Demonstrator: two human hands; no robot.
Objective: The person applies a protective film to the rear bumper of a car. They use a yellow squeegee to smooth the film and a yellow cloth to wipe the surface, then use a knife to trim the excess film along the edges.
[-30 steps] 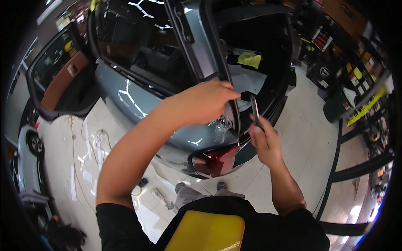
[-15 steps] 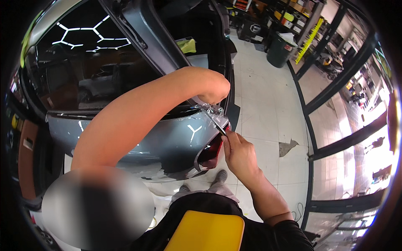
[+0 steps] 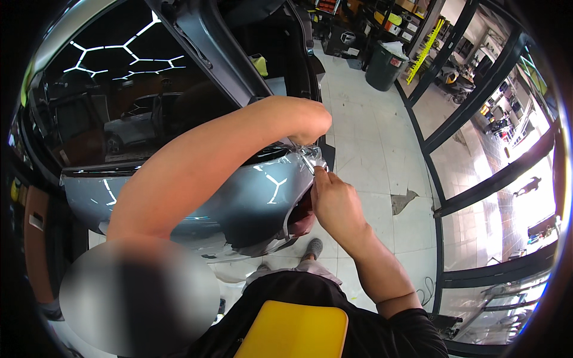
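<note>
A glossy grey car body panel point(image 3: 239, 188) lies in front of me, with a red tail light point(image 3: 301, 218) at its right end. My left arm arches over it, and my left hand point(image 3: 311, 119) bends down at the panel's upper right corner. Its fingers are mostly hidden behind the hand, closed at a crumpled piece of clear film point(image 3: 319, 160). Just below, my right hand point(image 3: 335, 200) is closed round a slim metal-tipped tool point(image 3: 307, 162), whose tip points up and left into the film, close under my left hand. The tool's handle is largely covered by my fingers.
A dark car window point(image 3: 113, 89) fills the upper left, beside an open car frame with a yellow-green cloth point(image 3: 259, 65) inside. Pale floor tiles point(image 3: 364, 137) run along the right to a dark-framed glass partition point(image 3: 439, 209). A dark green bin point(image 3: 385, 68) stands at the far right.
My right hand has moved up and slightly left, bringing the tool closer to my left hand. My view has shifted a little. The left hand stays at the panel's corner.
</note>
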